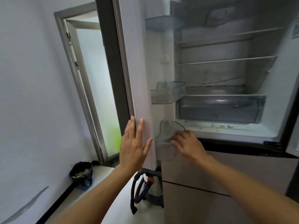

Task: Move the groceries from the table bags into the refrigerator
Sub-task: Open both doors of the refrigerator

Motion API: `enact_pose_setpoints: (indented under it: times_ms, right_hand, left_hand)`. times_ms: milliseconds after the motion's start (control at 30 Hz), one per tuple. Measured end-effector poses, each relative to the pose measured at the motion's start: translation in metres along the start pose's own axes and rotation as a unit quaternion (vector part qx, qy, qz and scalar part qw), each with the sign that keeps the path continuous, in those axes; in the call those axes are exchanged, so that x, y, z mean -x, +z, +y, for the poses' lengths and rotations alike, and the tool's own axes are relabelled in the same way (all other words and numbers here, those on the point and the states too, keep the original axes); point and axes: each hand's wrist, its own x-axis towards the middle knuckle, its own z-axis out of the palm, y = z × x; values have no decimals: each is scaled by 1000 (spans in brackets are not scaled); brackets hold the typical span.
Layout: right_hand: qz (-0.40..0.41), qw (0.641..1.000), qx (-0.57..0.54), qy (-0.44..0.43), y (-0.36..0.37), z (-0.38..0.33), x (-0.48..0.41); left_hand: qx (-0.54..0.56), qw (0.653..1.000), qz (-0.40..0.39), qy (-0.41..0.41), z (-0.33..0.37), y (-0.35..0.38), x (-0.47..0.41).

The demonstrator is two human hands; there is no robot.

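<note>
1. Straight ahead of the person stands the refrigerator, its upper compartment open and its glass shelves bare. No groceries and no bags show anywhere in view, so they must lie outside it, probably behind the person.
2. Its door is swung out to the left, long axis upright, its edge towards the camera.
3. A clear crisper drawer sits shut at the bottom of the compartment, with crumbs on the ledge below it.
4. Two clear bins hang on the door's inner side, the middle bin and the lower bin. Both look empty.
5. The left hand lies flat against the door's edge, fingers straight, holding nothing. It is the one nearer the door.
6. The right hand touches the lower bin's side with loosely bent fingers. Whether it pinches the wall I cannot tell.
7. Neither hand carries food, so the coming move likely calls for turning away from the refrigerator to fetch it.
</note>
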Motion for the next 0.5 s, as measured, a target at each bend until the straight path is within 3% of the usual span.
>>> enact_pose_setpoints:
  times_ms: [267,500]
  right_hand:
    - [-30,999,25,33,24,-43,-26]
    - [20,998,61,-3,49,-76,-51]
  left_hand:
    - [37,999,-8,3,-88,8,-12]
    - [41,998,-17,-33,-134,16,-31]
